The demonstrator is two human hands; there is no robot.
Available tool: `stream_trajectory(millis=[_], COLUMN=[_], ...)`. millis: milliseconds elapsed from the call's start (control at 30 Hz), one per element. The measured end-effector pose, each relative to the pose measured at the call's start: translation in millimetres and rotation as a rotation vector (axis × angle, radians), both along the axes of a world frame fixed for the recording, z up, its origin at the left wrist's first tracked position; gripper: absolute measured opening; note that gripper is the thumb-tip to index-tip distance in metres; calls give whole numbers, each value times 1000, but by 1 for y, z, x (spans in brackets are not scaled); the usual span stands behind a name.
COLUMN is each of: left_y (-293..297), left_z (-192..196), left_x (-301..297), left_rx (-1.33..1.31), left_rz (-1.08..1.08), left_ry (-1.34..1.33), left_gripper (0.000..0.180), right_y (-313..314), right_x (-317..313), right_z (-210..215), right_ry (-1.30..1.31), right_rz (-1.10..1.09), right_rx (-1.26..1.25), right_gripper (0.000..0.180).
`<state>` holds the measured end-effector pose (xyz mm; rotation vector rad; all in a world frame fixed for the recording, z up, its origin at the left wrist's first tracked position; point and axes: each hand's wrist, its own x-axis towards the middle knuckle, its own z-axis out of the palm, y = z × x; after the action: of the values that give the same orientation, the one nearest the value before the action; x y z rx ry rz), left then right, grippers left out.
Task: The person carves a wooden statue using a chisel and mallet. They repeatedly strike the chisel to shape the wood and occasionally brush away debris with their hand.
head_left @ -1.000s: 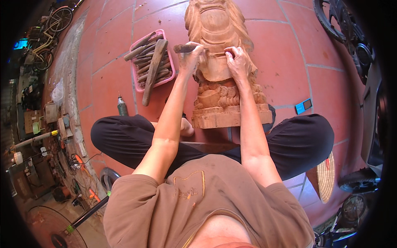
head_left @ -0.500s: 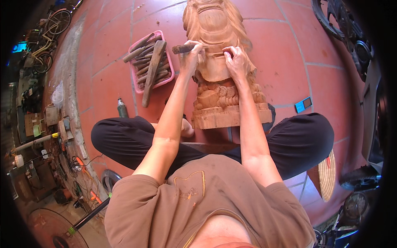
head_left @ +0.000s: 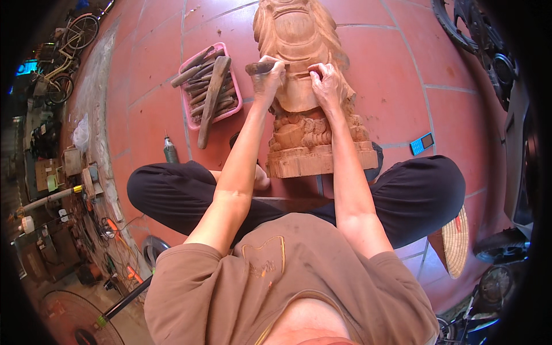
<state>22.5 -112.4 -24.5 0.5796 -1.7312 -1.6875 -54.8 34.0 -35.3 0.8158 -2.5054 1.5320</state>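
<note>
A carved wooden figure lies on the tiled floor in front of me, its squared base toward me. My left hand is closed round a short dark wooden handle, which sticks out to the left of the fist. That handle looks like a carving chisel's; its blade is hidden. My right hand rests against the figure's right side, fingers bent and pinched together. Whatever those fingers hold, if anything, does not show. Left of the figure, a pink plastic basket is full of wooden-handled tools, with a wooden mallet across them.
A dark green bottle stands by my left knee, and a blue phone lies beyond my right knee. Motorbike parts line the right edge. At left are bicycles, tools and a fan. A woven hat lies at lower right.
My left hand has shifted slightly right with the dark handle, which has turned a little in the fist. The right hand has barely moved on the figure.
</note>
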Motion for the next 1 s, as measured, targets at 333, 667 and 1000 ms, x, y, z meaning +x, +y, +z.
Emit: stream_trajectory(millis=[333,667,1000], left_y=[-1,-7,6], left_z=[10,8,11], left_x=[-3,1,1], left_rx=[34,9,-28], left_rz=[-4,-78,-31], left_ry=[7,-115,-112], left_gripper=[9,7,7], right_y=[1,1,1], right_x=[0,-1,-1], right_z=[2,2,4], right_ry=[-20,-38,-22], right_rz=[22,12,-6], right_rx=[-10,-19,-8], right_gripper=[10,10,10])
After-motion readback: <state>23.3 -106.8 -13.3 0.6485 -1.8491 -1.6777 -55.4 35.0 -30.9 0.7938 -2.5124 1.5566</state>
